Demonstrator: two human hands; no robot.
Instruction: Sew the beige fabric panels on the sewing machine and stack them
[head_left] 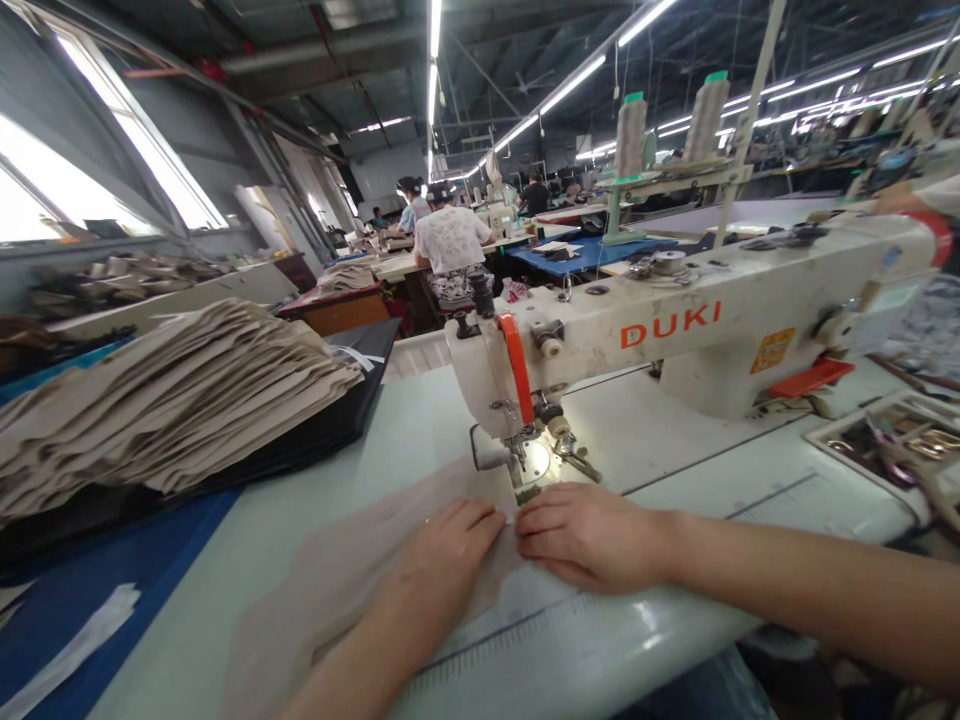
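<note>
A thin beige fabric piece [360,550] lies on the sewing machine table, with one edge close to the needle area. My left hand [446,560] rests over it, fingers bent and pressed together on the cloth just in front of the presser foot [523,468]. Beside it, fingertips almost meeting the left ones, my right hand [589,535] is closed at the fabric's right edge; its thumb is partly hidden. The white sewing machine [600,330] marked DUKI stands right behind both hands, its lamp lighting the round needle plate [536,460].
At left, a tall stack of beige cut pieces [195,390] lies on black material over a blue sheet [150,570]. A tray [892,440] with scissors and metal rings sits at right. Thread cones [630,138] stand behind the machine. A ruler strip [517,630] runs along the front edge.
</note>
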